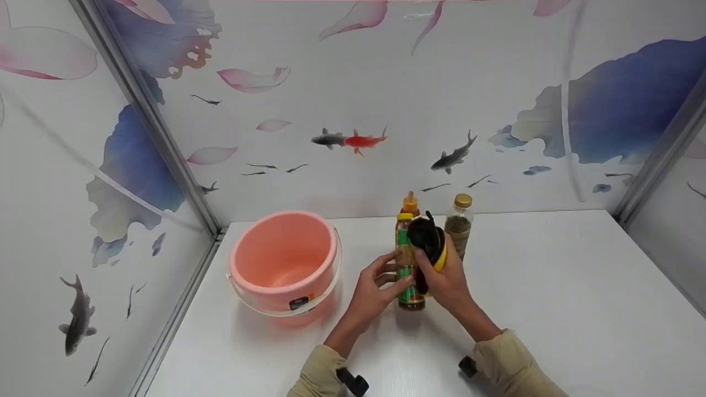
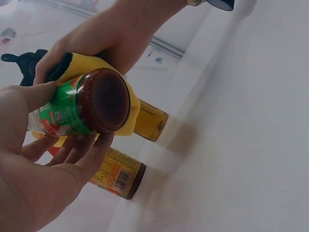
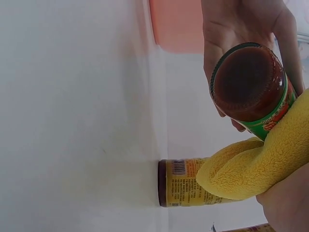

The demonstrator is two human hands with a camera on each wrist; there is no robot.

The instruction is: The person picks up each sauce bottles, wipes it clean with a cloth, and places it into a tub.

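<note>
The bucket [image 1: 282, 251] stands on the table [image 1: 557, 292], left of the held bottle [image 1: 406, 255].

The yellow towel [image 3: 270, 150] is soft, fluffy terry cloth, matt throughout. The sauce bottle [image 3: 248, 77] has a smooth, glossy, see-through body, glass or plastic unclear, with a printed label. The bucket [image 1: 287, 242] is smooth pink plastic; the desk [image 1: 529, 320] smooth with a faint sheen; the frame rail [image 1: 144, 107] grey metal; the sleeve [image 1: 510, 358] matt cloth.
</note>
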